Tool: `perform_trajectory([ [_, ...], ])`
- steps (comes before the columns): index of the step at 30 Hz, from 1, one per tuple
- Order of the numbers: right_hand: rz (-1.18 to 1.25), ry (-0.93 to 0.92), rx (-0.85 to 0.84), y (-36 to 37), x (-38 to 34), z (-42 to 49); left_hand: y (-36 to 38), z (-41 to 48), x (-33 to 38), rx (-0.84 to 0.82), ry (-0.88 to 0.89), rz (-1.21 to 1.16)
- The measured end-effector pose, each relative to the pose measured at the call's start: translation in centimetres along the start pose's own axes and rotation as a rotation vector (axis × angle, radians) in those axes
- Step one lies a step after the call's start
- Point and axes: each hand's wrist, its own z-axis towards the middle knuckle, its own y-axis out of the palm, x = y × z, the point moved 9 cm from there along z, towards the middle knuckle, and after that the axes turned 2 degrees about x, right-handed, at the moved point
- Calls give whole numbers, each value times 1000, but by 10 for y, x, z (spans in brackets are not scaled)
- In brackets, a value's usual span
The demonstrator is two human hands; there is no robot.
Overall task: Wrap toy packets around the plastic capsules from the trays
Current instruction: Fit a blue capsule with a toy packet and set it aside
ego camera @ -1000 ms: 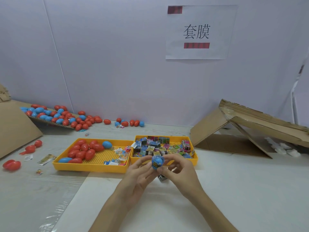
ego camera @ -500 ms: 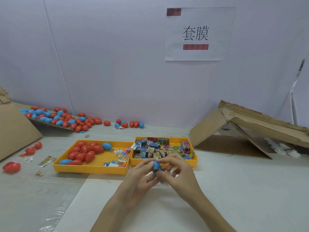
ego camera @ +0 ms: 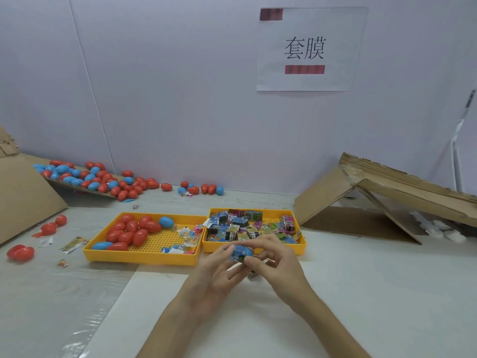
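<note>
Blue and egg-shaped, a plastic capsule (ego camera: 242,251) is seen lying on its side, with a printed toy packet (ego camera: 238,250) in blue, white and dark ink drawn round its middle, while its rounded right end is left bare. It is held in the air above the pale surface (ego camera: 361,293), just in front of the near wall of the right yellow tray (ego camera: 210,248).

The capsule is pinched from both sides. The left hand (ego camera: 216,275) is turned palm up, its fingers (ego camera: 224,254) curled up against the capsule's left end. The right hand (ego camera: 276,264) is curved over from the other side, its thumb pressed to the lower right of the capsule and its other fingers (ego camera: 265,244) arched over the top. How far the packet reaches underneath cannot be told.

The right tray is filled with more folded packets (ego camera: 232,228). Touching it on the left, a second yellow tray (ego camera: 139,257) holds red capsules (ego camera: 129,231), two blue ones and a few small toys. More capsules (ego camera: 90,177) are heaped by the wall.
</note>
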Motion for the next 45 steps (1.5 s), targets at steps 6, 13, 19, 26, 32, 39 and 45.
perform_trajectory([
  [6, 148, 145, 19, -3, 9, -3, 0, 0, 3, 4, 36, 27],
  [13, 333, 271, -15, 1, 18, -4, 1, -1, 1, 6, 44, 53],
  [19, 454, 304, -55, 3, 19, -5, 4, -1, 3, 11, 57, 80],
  [26, 495, 296, -53, 2, 17, -5, 4, -1, 6, 9, 81, 86],
  [32, 470, 267, -24, -1, 17, -2, 6, -2, 10, -13, 131, 115],
  [39, 323, 228, -45, 2, 16, -3, 9, -2, 12, -30, 200, 308],
  [45, 460, 275, -104, 2, 16, -5, 12, -2, 12, -34, 212, 380],
])
